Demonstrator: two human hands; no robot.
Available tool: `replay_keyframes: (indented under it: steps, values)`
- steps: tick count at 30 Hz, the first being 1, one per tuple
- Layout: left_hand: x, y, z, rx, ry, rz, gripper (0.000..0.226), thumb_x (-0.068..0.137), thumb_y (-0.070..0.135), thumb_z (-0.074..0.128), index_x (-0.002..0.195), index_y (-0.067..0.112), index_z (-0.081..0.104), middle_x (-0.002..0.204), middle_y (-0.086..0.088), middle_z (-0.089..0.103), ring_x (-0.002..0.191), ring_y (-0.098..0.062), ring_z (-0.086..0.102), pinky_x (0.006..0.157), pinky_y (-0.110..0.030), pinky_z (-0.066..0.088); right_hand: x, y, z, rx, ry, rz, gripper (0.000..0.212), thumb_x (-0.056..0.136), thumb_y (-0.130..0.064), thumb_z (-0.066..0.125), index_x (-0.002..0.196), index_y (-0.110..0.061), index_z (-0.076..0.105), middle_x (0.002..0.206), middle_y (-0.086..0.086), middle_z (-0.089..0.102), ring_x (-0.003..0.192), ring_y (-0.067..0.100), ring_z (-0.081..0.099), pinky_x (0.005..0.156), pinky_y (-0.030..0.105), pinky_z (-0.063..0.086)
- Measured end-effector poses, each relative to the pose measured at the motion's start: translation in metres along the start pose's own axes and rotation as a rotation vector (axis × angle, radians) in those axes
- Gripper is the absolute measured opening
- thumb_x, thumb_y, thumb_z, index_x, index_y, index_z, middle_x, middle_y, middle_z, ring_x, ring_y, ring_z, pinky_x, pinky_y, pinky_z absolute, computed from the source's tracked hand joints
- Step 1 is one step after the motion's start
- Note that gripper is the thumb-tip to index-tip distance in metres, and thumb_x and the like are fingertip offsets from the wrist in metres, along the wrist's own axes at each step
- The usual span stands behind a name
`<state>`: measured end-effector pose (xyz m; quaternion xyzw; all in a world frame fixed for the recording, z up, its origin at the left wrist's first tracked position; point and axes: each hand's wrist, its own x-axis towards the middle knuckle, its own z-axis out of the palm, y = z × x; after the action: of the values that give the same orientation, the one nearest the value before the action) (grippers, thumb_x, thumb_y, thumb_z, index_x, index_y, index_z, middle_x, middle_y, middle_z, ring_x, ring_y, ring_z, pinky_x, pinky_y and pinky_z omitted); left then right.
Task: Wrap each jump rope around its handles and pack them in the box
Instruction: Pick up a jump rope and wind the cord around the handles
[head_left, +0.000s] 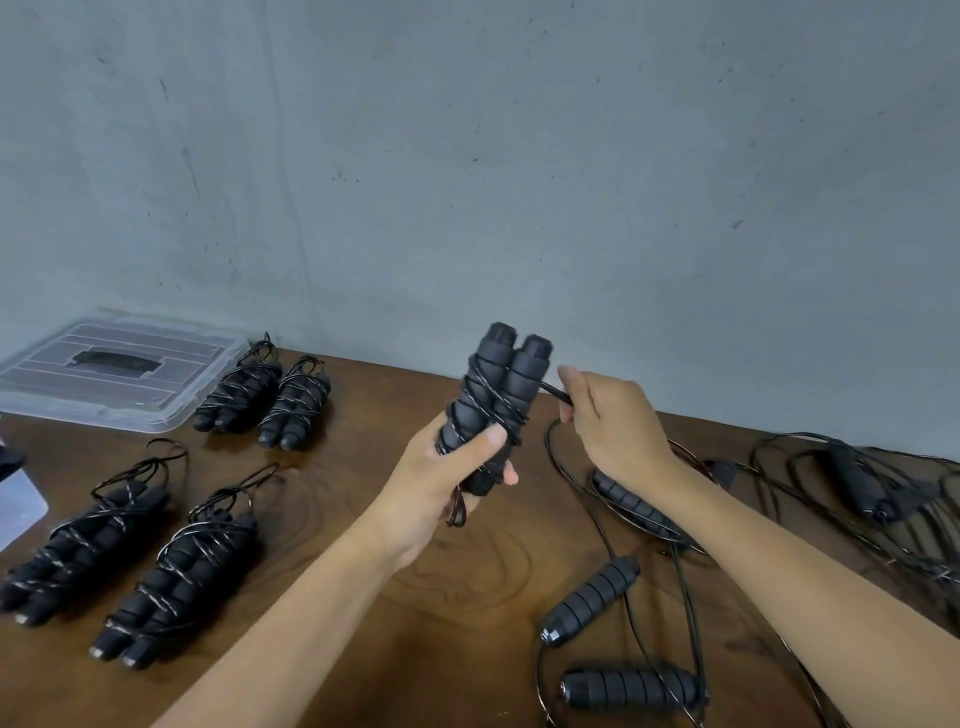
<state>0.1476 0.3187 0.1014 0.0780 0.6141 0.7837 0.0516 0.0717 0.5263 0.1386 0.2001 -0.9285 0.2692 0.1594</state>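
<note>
My left hand grips a pair of black foam jump rope handles held upright side by side above the table, with several turns of thin black rope around their lower half. My right hand pinches the free black rope just right of the handles; the rest of it trails down to the table. Several wrapped rope bundles lie at the left: two near the lid and two nearer me. A clear plastic box lid lies at the far left against the wall.
Loose handles and tangled rope lie on the brown wooden table at the right; another unwrapped rope sits at the far right. A grey wall rises behind the table. A pale object shows at the left edge.
</note>
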Motion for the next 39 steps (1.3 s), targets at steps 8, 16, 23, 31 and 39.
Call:
replay_keyframes:
  steps: [8,16,23,31,39]
  values:
    - [0.002,-0.003,-0.001,-0.276,0.175,-0.188,0.032,0.100,0.040,0.064,0.119,0.015,0.060,0.094,-0.017,0.067,0.041,-0.005,0.050,0.039,-0.015,0.034,-0.006,-0.021,-0.011,-0.267,0.011,-0.111,0.059,0.106,-0.053,0.019,0.068,-0.030,0.058,0.068,-0.010,0.069,0.060,0.009,0.061,0.062,0.027,0.046]
    - [0.009,-0.001,-0.044,-0.219,0.363,-0.226,0.042,0.097,0.039,0.072,0.126,0.011,0.064,0.096,-0.019,0.071,0.036,-0.006,0.045,0.035,-0.014,0.031,0.022,-0.026,-0.026,-0.530,0.119,-0.161,0.070,0.106,-0.052,0.016,0.060,-0.013,0.052,0.049,0.001,0.052,0.046,0.027,0.051,0.050,0.034,0.046]
    - [0.009,-0.002,-0.076,0.109,0.241,-0.171,0.030,0.094,0.031,0.078,0.115,0.012,0.069,0.095,-0.008,0.073,0.069,-0.018,0.072,0.067,-0.022,0.053,0.062,-0.095,-0.025,-0.793,0.401,-0.546,0.051,0.103,-0.026,0.046,0.056,-0.017,0.030,0.043,-0.004,0.019,0.035,0.016,0.017,0.049,0.019,0.012]
    - [0.013,0.015,-0.106,0.435,0.088,-0.164,0.031,0.087,0.043,0.082,0.105,0.020,0.070,0.080,0.000,0.075,0.071,-0.021,0.078,0.078,-0.032,0.057,0.103,-0.147,-0.004,-0.862,0.452,-0.705,0.048,0.099,-0.032,0.047,0.057,-0.018,0.026,0.045,-0.002,0.011,0.039,0.019,0.011,0.049,0.021,0.015]
    - [0.006,0.051,-0.126,0.687,-0.169,-0.169,0.027,0.088,0.050,0.079,0.100,0.029,0.068,0.073,0.013,0.073,0.068,-0.014,0.077,0.072,-0.027,0.054,0.116,-0.178,0.020,-0.730,0.290,-0.654,0.049,0.099,-0.034,0.042,0.055,-0.018,0.027,0.053,-0.008,-0.006,0.039,0.021,0.011,0.055,0.018,0.004]
